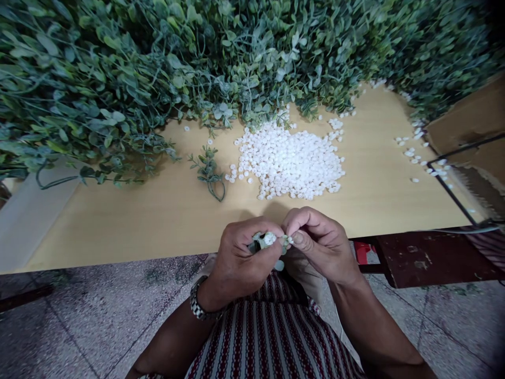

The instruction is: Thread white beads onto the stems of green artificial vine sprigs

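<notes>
My left hand fingers clutch a green sprig; right hand fingers pinch a small white piece at its tip; both at near edge of tabletop; beyond, loose sprig, white pile; heaped greenery behind.
</notes>
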A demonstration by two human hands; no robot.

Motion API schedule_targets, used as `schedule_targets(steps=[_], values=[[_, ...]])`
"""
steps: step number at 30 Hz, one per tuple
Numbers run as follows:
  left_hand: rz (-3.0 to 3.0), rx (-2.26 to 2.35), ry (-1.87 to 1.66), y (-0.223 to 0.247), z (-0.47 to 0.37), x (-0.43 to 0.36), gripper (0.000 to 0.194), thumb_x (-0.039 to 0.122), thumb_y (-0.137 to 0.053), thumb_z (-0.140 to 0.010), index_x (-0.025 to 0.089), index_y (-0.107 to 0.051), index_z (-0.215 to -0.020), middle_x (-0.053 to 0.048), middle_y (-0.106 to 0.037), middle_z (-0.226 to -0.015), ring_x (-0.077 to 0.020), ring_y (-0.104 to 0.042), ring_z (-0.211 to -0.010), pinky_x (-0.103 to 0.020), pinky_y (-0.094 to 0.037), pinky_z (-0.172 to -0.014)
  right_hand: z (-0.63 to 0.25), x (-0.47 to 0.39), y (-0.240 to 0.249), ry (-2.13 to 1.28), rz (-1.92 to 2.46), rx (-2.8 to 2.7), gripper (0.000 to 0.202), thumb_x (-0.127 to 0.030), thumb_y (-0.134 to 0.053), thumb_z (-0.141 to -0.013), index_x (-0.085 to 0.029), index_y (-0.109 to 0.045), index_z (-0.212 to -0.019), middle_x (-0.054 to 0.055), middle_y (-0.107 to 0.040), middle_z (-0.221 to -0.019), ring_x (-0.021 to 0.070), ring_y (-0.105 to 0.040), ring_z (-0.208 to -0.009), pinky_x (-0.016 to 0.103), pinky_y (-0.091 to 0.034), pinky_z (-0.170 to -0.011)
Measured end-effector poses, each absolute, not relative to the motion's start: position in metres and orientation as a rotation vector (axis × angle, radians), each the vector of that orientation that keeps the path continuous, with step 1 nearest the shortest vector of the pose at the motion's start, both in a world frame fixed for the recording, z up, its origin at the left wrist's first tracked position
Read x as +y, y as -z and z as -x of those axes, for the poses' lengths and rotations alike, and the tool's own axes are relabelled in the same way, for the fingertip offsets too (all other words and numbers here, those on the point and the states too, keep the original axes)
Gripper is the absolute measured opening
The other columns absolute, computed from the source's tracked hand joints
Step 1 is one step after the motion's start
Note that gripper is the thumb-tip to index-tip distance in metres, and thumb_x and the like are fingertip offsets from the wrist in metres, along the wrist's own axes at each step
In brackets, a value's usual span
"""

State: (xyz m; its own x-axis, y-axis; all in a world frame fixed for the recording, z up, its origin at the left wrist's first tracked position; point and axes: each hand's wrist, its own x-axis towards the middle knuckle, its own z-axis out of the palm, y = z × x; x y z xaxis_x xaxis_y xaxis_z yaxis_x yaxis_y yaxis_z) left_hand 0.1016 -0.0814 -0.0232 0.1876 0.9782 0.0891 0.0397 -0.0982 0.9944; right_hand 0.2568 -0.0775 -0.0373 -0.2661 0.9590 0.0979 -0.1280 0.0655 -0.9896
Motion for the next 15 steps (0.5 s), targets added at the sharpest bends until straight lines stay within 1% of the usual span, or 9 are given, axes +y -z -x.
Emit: schedule_targets(steps=[8,12,15], values=[[-1.402,1.019,-1.133,0.0242,-0.1013,-0.0786,0.012,0.008,-0.058,-0.072,0.015,-0.061,-0.063,0.002,-0.059,-0.056,-0.0085,-0.051,-0.05,-0.021,-0.042,-0.05,-0.2567,-0.0782,0.0393,-1.318,0.956,-1.469,0.009,-0.025,-0.057,-0.086,-0.019,-0.057,-0.079,-0.001,-0.054,-0.067,0.0109,-0.049,-0.06,0.024,-0.042,-0.055],[-1.431,1.056,-1.143,0.0264,-0.1012,-0.0765,0.013,0.007,-0.057,-0.071,0.015,-0.061,-0.062,0.002,-0.059,-0.057,-0.0077,-0.048,-0.05,-0.019,-0.042,-0.05,-0.2534,-0.0812,0.044,-1.144,0.992,-1.573,0.005,-0.021,-0.054,-0.088,-0.02,-0.056,-0.083,-0.001,-0.053,-0.07,0.0118,-0.049,-0.063,0.025,-0.041,-0.058],[-1.436,1.085,-1.131,0.0259,-0.0994,-0.0759,0.012,0.007,-0.056,-0.071,0.015,-0.061,-0.063,0.003,-0.058,-0.057,-0.0078,-0.048,-0.051,-0.019,-0.042,-0.05,-0.2517,-0.0836,0.0439,-1.003,1.006,-1.633,0.006,-0.017,-0.053,-0.087,-0.021,-0.057,-0.085,-0.001,-0.053,-0.072,0.0122,-0.051,-0.066,0.026,-0.042,-0.061]])
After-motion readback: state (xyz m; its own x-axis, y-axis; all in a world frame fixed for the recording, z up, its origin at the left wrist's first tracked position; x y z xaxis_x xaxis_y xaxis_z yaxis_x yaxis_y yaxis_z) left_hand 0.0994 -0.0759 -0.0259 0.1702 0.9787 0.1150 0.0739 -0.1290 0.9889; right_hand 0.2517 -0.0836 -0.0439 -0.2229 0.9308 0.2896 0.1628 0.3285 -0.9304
